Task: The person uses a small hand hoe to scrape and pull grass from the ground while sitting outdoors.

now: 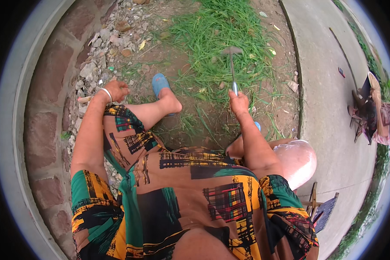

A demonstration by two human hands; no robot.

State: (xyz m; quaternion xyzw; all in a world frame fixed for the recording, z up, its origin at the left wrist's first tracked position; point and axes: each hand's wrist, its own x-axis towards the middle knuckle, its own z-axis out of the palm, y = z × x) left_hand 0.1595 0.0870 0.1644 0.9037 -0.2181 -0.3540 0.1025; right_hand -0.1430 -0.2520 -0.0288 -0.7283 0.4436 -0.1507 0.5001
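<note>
My right hand [239, 102] is closed on the metal handle of a small hand hoe [233, 70]. The tool points away from me, and its blurred blade is over a heap of green grass [221, 35], some of it lying loose on bare soil. Whether the blade touches the grass I cannot tell. To the left, my left hand [117, 91], with a white bangle at the wrist, is held above my left knee, beside the rubble. Its fingers are loosely bent and nothing shows in them. Between the hands lies bare soil [178, 130] with sparse grass.
Broken stones [99, 45] line a stone-block wall [48, 74] at the left. On the right runs a concrete path [321, 65] with a raised edge, a long stick [343, 53] and a small dark object [341, 72]. A seated person [370, 117] and a folding stool [325, 211] are there.
</note>
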